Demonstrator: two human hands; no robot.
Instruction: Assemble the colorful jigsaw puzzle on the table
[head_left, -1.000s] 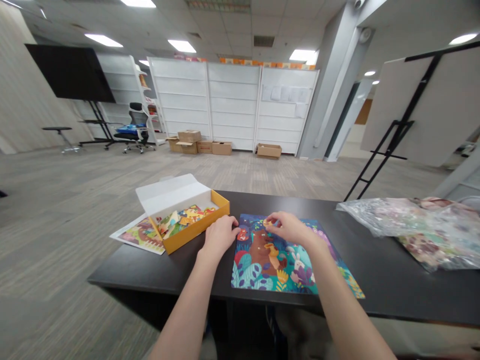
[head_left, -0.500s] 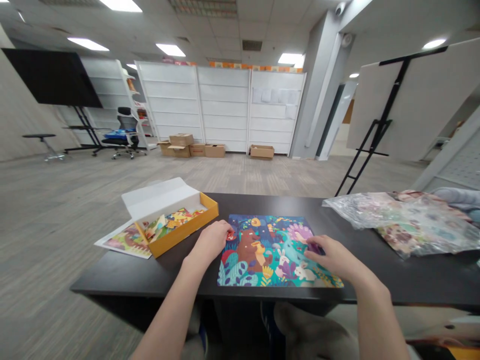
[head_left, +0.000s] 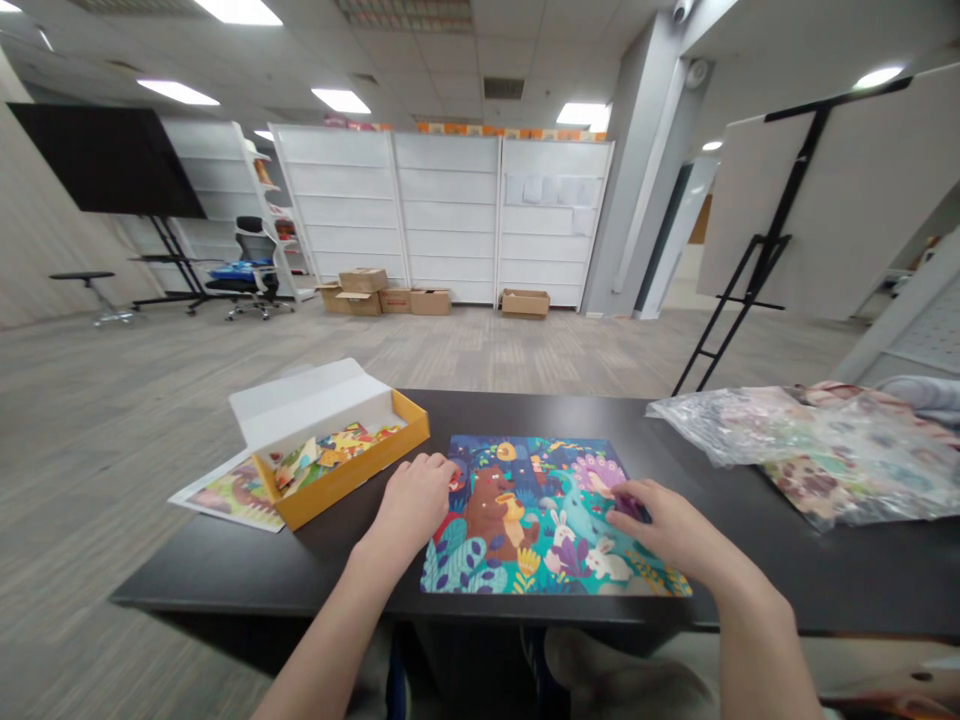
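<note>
A colourful jigsaw puzzle [head_left: 540,515] lies flat on the black table, showing a bear, rabbits, a purple peacock and plants. My left hand [head_left: 420,495] rests at its upper left edge. The fingers there are bent loosely over the border, and their tips are partly hidden by the hand. On the right edge, my right hand [head_left: 660,520] touches the puzzle with thumb and fingers spread apart. No loose piece shows in either hand. To the left of my left hand stands a yellow box [head_left: 360,485] with its white lid raised, holding several loose puzzle pieces [head_left: 334,450].
A printed picture sheet [head_left: 225,495] lies partly under the box. Clear plastic packaging [head_left: 862,450] with patterned contents covers the table's right side. Beyond the black table [head_left: 480,410] are cardboard boxes [head_left: 364,290], white shelves [head_left: 450,210], a chair [head_left: 255,265] and a black stand [head_left: 761,260].
The view has shifted slightly, so the table, puzzle and box appear a little lower. Both hands stay at the puzzle's sides; the left hand's fingers look a little flatter.
</note>
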